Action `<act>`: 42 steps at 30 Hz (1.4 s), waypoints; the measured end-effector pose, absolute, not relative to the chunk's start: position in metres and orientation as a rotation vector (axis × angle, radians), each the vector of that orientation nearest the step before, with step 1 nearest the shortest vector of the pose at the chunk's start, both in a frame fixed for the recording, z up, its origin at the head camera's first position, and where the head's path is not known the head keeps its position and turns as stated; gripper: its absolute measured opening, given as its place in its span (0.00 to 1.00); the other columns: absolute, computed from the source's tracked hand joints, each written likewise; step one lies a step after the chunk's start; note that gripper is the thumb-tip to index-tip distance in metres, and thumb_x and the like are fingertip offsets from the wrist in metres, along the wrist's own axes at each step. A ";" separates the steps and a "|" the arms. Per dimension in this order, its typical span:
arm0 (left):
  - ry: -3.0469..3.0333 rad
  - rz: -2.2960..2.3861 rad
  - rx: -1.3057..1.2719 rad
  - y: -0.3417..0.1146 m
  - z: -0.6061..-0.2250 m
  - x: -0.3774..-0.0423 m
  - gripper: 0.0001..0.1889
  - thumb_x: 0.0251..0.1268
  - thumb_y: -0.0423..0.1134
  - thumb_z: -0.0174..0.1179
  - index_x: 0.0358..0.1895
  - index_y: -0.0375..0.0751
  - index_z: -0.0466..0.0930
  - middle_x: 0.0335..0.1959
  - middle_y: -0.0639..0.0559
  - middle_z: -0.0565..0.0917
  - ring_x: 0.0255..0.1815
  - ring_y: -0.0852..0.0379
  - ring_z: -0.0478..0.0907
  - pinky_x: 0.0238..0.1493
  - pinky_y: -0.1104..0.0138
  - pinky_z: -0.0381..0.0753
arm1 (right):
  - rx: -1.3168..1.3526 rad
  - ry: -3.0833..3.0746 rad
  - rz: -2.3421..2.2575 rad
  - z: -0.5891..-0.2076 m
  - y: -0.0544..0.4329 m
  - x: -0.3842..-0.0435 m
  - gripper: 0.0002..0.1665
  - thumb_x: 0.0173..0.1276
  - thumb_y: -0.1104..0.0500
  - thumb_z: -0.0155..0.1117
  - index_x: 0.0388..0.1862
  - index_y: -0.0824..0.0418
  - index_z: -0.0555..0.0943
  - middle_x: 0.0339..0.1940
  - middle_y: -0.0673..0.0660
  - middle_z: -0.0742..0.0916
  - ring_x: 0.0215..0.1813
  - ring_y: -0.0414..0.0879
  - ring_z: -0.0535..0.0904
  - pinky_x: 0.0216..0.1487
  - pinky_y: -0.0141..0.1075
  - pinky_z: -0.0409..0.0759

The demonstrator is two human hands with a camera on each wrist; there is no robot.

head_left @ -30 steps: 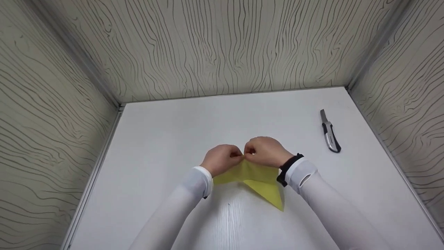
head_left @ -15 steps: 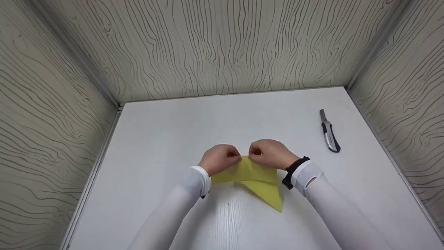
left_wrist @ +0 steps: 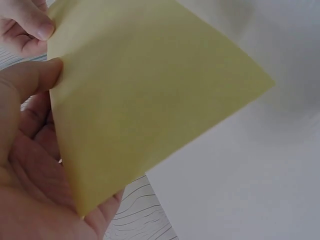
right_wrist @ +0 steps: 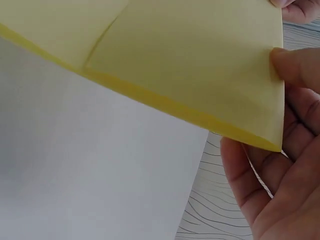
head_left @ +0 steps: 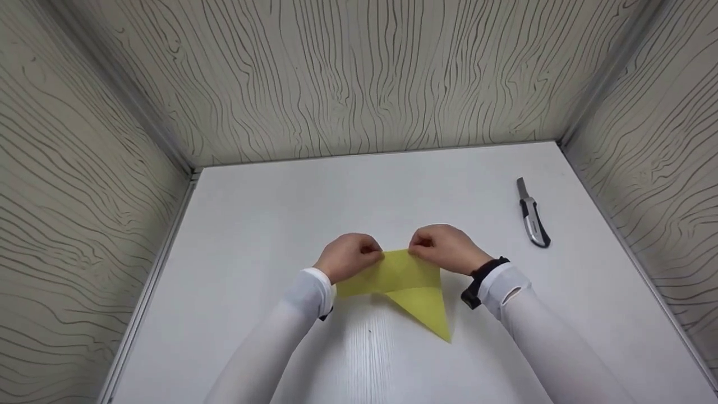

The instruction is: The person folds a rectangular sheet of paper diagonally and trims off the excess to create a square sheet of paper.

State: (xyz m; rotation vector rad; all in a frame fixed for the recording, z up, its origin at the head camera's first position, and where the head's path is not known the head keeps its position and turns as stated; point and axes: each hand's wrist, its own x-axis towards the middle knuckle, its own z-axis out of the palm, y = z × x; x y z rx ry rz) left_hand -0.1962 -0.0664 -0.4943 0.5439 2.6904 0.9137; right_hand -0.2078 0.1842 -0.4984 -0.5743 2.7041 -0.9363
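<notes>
A folded sheet of yellow paper (head_left: 412,275) is held up over the white table, with one pointed flap hanging down toward the near right. My left hand (head_left: 349,257) pinches its far edge between thumb and fingers, left of the middle. On the same edge, a short way to the right, my right hand (head_left: 447,248) pinches the paper too. The left wrist view shows the thumb on the face of the yellow paper (left_wrist: 150,95) and the other fingers behind it. In the right wrist view, a fold line crosses the yellow paper (right_wrist: 200,65) and its lower edge is doubled.
A utility knife (head_left: 534,221) with its blade out lies on the white table (head_left: 269,213), to the right of my hands. Wood-grain panels (head_left: 348,73) stand at the back and both sides of the table.
My hands have moved apart along the paper's far edge, from touching to a small gap. The paper between them has flattened out, and its hanging tip has shifted slightly left.
</notes>
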 end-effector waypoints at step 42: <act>2.657 0.941 0.489 -0.082 -0.500 -0.199 0.07 0.71 0.47 0.66 0.42 0.52 0.90 0.37 0.63 0.87 0.41 0.61 0.81 0.50 0.61 0.81 | -0.443 2.657 -1.163 -0.512 0.216 -0.202 0.05 0.75 0.52 0.65 0.43 0.51 0.85 0.39 0.48 0.86 0.42 0.47 0.79 0.44 0.42 0.79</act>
